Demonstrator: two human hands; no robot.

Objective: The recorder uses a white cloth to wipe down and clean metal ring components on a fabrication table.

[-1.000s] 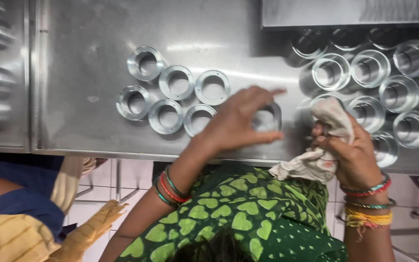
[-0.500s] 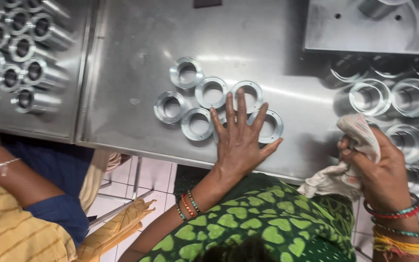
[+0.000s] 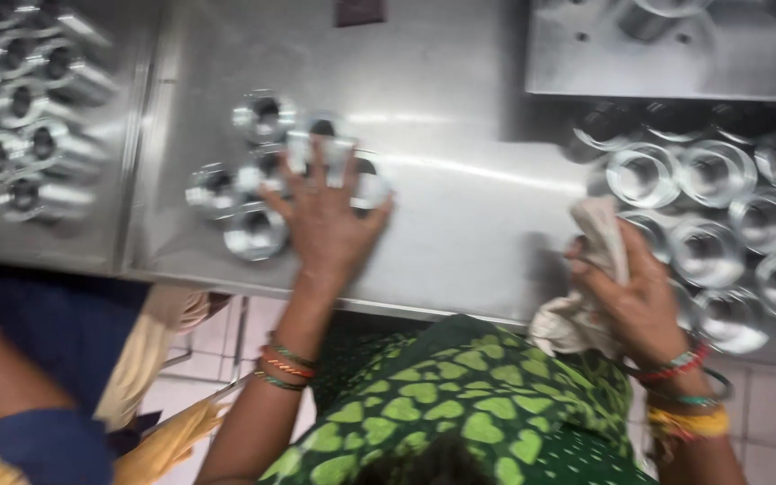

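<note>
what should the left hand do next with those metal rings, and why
Probably curl the fingers around one ring and lift it toward the cloth. The left hand lies flat and spread over the cluster of metal rings on the steel table, gripping none, while the right hand holds a bunched cloth beside the packed rings. Motion blur hides which ring sits best under the fingers.

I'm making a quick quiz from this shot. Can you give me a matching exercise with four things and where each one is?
Things:
1. left hand
2. right hand
3. cloth
4. metal table

Places:
A. gripped in the right hand
B. spread flat over the small cluster of metal rings
C. under all the rings
D. beside the big group of rings, holding the cloth

Pairs: 1-B, 2-D, 3-A, 4-C
</note>
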